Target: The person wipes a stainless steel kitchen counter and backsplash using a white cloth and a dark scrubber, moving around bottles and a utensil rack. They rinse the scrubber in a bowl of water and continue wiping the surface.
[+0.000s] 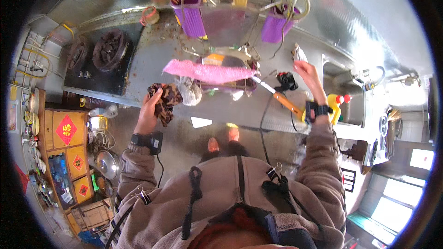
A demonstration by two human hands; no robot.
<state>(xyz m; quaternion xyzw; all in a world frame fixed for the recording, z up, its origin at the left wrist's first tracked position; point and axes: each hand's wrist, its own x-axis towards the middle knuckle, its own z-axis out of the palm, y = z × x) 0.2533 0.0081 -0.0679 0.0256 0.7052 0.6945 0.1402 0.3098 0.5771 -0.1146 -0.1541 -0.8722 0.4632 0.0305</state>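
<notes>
My left hand (148, 109) is closed around a dark brown leopard-patterned cloth (167, 100), held just off the counter's front edge. Right beside that cloth sits a crumpled grey-white bundle (190, 91). A long pink cloth (210, 71) stretches across a wire rack between my hands. My right hand (308, 76) is raised near the sink, its fingers curled in. A small pale object (299, 53) shows just beyond those fingertips; whether they grip it is unclear. Below this hand lies a utensil with an orange wooden handle (288, 102), next to a black-and-red object (287, 81).
Purple holders (191, 20) hang at the back, one with chopsticks, another purple basket (274, 27) near curled metal hooks. A gas stove (108, 50) is at left. At right are a sink (353, 103) and a yellow bottle (336, 106). A black cable (262, 131) hangs before me.
</notes>
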